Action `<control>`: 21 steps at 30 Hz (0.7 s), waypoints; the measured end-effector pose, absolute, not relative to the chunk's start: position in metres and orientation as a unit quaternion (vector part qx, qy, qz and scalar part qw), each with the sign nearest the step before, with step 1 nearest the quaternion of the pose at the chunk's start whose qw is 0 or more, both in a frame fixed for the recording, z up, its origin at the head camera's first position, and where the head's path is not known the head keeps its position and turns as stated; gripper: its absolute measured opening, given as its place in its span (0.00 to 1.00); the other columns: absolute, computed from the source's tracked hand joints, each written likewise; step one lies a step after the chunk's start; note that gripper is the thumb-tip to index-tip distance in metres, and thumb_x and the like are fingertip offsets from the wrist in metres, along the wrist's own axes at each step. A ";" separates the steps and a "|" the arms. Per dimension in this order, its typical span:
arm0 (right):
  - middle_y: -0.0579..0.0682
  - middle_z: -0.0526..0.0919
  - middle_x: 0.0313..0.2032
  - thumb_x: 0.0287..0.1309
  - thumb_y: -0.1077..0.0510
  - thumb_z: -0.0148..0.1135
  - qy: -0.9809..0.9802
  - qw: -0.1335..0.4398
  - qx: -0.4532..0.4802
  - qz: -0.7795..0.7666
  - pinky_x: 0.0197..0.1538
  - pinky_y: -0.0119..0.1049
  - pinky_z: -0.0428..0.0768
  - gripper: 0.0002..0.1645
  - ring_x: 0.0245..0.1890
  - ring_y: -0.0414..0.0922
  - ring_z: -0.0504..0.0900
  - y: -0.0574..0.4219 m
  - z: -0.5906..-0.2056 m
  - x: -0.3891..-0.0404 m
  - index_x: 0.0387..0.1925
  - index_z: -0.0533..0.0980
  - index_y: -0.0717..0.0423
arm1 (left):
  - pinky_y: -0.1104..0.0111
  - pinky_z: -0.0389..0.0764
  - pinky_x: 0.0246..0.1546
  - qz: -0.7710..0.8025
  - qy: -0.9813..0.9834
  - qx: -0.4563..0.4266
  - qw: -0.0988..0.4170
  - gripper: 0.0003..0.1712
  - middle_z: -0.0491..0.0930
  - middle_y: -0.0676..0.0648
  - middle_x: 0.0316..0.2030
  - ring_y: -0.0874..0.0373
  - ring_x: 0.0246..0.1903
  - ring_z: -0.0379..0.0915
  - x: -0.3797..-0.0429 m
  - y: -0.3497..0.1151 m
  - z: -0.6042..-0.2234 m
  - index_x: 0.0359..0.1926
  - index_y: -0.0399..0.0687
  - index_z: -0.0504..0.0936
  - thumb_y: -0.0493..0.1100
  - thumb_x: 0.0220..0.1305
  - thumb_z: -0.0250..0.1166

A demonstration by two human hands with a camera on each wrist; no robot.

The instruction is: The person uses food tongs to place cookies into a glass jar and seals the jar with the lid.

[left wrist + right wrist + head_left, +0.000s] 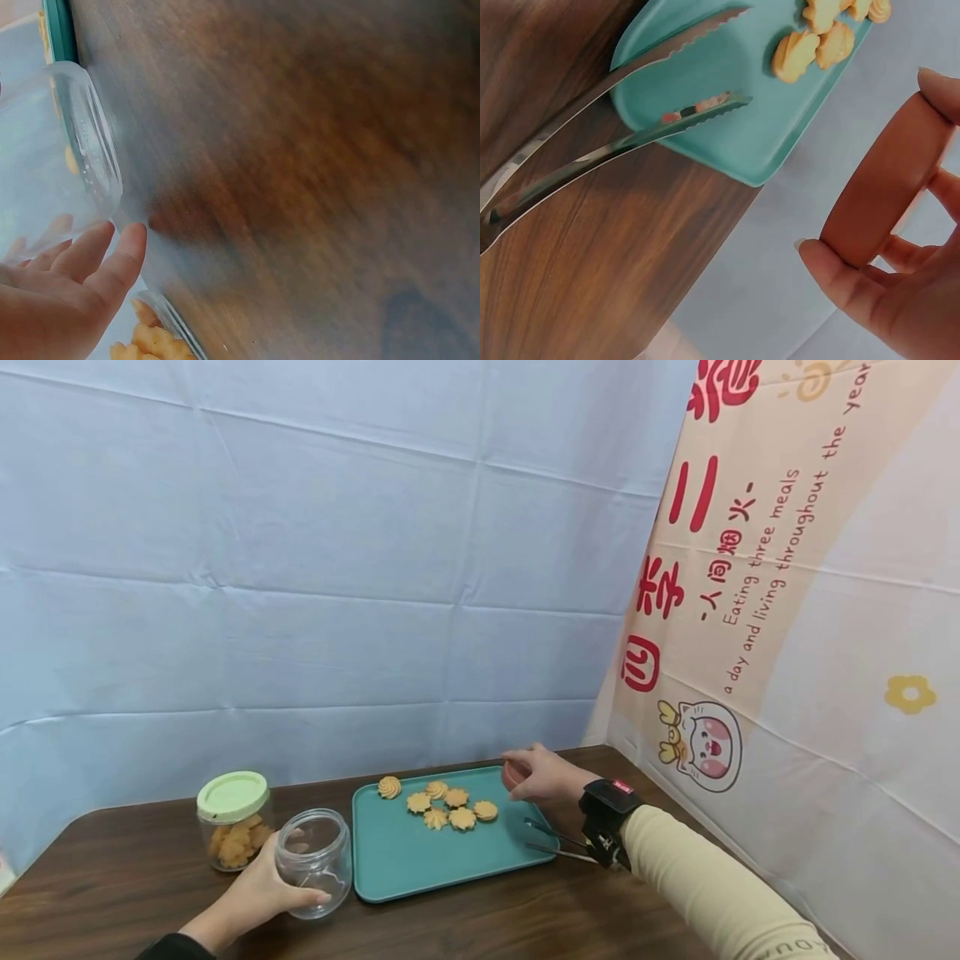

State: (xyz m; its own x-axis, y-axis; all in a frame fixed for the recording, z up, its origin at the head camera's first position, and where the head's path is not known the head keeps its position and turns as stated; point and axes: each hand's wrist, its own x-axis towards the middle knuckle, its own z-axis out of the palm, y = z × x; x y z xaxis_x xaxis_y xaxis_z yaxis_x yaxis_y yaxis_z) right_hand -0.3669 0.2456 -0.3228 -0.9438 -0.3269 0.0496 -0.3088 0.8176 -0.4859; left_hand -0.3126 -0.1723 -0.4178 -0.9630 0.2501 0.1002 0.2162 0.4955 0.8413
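Observation:
My left hand [255,887] grips an uncapped clear jar [330,868] just left of the teal tray, thumb across its front. No cookies show inside that jar. In the left wrist view the fingers [112,270] lie along the jar's side [37,150]. My right hand [551,775] is over the tray's far right corner, holding a round orange-brown lid [889,184] by its edge between thumb and fingers. Several cookies [462,818] lie on the teal tray [450,868]. Metal tongs [652,56] rest with their toothed tips on the tray, below my right wrist.
A second jar [234,835] with a pale green lid [234,793] and cookies inside stands left of my left hand. The dark wooden table [127,893] ends at a pale blue cloth [337,610] behind. A printed cloth [750,610] hangs along the right.

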 end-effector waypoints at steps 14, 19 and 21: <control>0.57 0.69 0.49 0.46 0.55 0.76 0.970 0.018 -0.081 -0.230 0.46 0.46 0.76 0.45 0.45 0.52 0.72 0.269 -0.344 -0.385 0.67 0.69 0.51 | 0.52 0.77 0.49 0.493 0.859 0.135 0.026 0.52 0.66 0.28 0.58 0.36 0.55 0.69 -0.316 -0.175 -0.422 0.65 0.29 0.52 0.43 0.51 0.77; 0.58 0.68 0.48 0.46 0.57 0.75 0.969 0.018 -0.073 -0.237 0.44 0.43 0.75 0.44 0.43 0.51 0.72 0.282 -0.355 -0.394 0.67 0.69 0.54 | 0.52 0.77 0.48 0.489 0.861 0.137 0.023 0.52 0.67 0.28 0.57 0.37 0.54 0.69 -0.316 -0.174 -0.420 0.65 0.27 0.51 0.42 0.52 0.76; 0.58 0.68 0.48 0.46 0.57 0.75 0.968 0.018 -0.070 -0.239 0.45 0.43 0.75 0.44 0.43 0.51 0.72 0.286 -0.359 -0.398 0.67 0.69 0.55 | 0.52 0.77 0.48 0.488 0.862 0.136 0.023 0.52 0.67 0.28 0.57 0.37 0.54 0.69 -0.317 -0.174 -0.420 0.65 0.27 0.50 0.42 0.52 0.76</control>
State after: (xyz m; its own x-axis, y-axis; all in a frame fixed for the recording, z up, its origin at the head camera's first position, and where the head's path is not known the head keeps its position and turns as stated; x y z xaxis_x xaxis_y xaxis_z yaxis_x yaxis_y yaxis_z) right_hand -0.3978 0.2859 -0.3585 -0.9896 -0.1442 -0.0010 -0.1271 0.8755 -0.4662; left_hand -0.3166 -0.1737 -0.4203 -0.9621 0.2569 0.0919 0.2111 0.4876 0.8472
